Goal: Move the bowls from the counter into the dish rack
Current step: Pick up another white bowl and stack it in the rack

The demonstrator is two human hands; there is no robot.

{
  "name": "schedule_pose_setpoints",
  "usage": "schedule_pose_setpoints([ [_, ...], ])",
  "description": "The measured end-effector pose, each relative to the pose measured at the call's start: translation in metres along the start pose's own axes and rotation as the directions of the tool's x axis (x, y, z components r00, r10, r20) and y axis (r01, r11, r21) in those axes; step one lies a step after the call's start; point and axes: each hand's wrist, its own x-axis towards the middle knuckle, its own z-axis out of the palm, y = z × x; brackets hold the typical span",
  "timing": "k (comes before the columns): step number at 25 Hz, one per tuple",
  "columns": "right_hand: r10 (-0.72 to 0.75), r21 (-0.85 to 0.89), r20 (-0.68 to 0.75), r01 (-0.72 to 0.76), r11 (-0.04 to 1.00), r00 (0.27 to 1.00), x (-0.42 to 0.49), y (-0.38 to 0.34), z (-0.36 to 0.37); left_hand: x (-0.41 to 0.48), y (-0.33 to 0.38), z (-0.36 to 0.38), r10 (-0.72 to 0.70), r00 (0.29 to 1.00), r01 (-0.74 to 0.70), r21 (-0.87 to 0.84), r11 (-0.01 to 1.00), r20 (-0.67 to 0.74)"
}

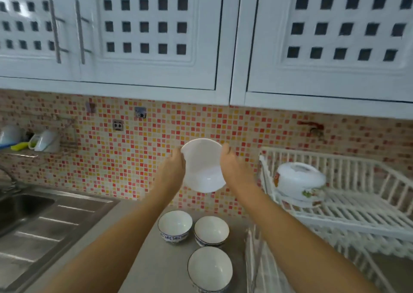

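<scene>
I hold a plain white bowl (pixel 202 166) up in front of the tiled wall, tilted so its inside faces me. My left hand (pixel 173 169) grips its left rim and my right hand (pixel 234 167) its right rim. Below, on the grey counter (pixel 147 259), stand three white bowls with blue patterns: one at the left (pixel 175 225), one at the right (pixel 211 230), which looks stacked on another, and one nearest me (pixel 210 268). The white dish rack (pixel 357 212) stands to the right, with floral bowls turned upside down (pixel 300 183) on its upper tier.
A steel sink (pixel 24 205) and its ribbed drainboard (pixel 49 232) lie to the left. A wall shelf with cups (pixel 44 140) hangs above the sink. White upper cabinets (pixel 156 35) overhang the counter. The rack's lower tier (pixel 279 266) reaches toward me at the right.
</scene>
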Motion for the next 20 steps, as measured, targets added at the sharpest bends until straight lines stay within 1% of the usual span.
schedule_pose_setpoints([
  [2,-0.023,-0.090,-0.073,0.016,0.996,0.997,-0.006,0.028,-0.036,0.011,0.036,-0.008,0.201,0.979,-0.200,0.015,0.980,-0.026],
  [4,-0.017,-0.150,-0.148,-0.005,0.989,0.989,-0.011,0.059,-0.068,0.017,0.070,-0.005,0.338,0.939,-0.335,0.042,0.941,-0.070],
  [6,-0.060,-0.207,-0.273,0.002,0.978,0.960,-0.016,0.097,-0.097,0.016,0.109,0.000,0.455,0.879,-0.456,0.028,0.890,-0.141],
  [7,-0.034,-0.174,-0.306,-0.021,0.985,0.951,-0.023,0.123,-0.113,0.014,0.133,0.007,0.520,0.834,-0.525,0.022,0.851,-0.186],
  [9,-0.004,-0.027,-0.334,-0.006,1.000,0.943,-0.025,0.153,-0.124,0.011,0.149,0.015,0.606,0.759,-0.625,-0.006,0.780,-0.238],
  [10,-0.022,-0.008,-0.317,0.020,1.000,0.948,-0.028,0.169,-0.124,0.011,0.158,0.019,0.616,0.744,-0.649,-0.061,0.758,-0.258],
  [11,-0.066,-0.036,-0.329,0.058,0.998,0.942,-0.035,0.185,-0.124,0.009,0.169,0.026,0.589,0.769,-0.632,-0.154,0.760,-0.250],
  [12,-0.133,-0.070,-0.337,0.116,0.991,0.932,-0.038,0.195,-0.120,0.009,0.171,0.027,0.542,0.818,-0.574,-0.246,0.781,-0.190],
  [13,-0.205,-0.114,-0.346,0.175,0.978,0.916,-0.043,0.207,-0.119,0.010,0.177,0.031,0.510,0.854,-0.513,-0.320,0.796,-0.100],
  [14,-0.247,-0.155,-0.339,0.206,0.966,0.908,-0.049,0.224,-0.117,0.011,0.187,0.038,0.504,0.864,-0.474,-0.364,0.801,-0.016],
  [15,-0.260,-0.175,-0.328,0.212,0.962,0.909,-0.055,0.242,-0.113,0.013,0.198,0.046,0.518,0.853,-0.462,-0.368,0.807,0.065],
  [16,-0.273,-0.169,-0.326,0.228,0.959,0.905,-0.061,0.254,-0.110,0.015,0.205,0.052,0.548,0.826,-0.481,-0.340,0.808,0.134],
  [18,-0.321,-0.128,-0.350,0.294,0.947,0.880,-0.073,0.269,-0.102,0.016,0.210,0.063,0.605,0.752,-0.540,-0.283,0.793,0.260],
  [19,-0.352,-0.100,-0.339,0.339,0.935,0.872,-0.078,0.273,-0.099,0.017,0.210,0.067,0.610,0.731,-0.550,-0.264,0.792,0.306],
  [20,-0.383,-0.075,-0.299,0.378,0.923,0.874,-0.082,0.276,-0.095,0.016,0.207,0.070,0.612,0.717,-0.557,-0.254,0.791,0.334],
])
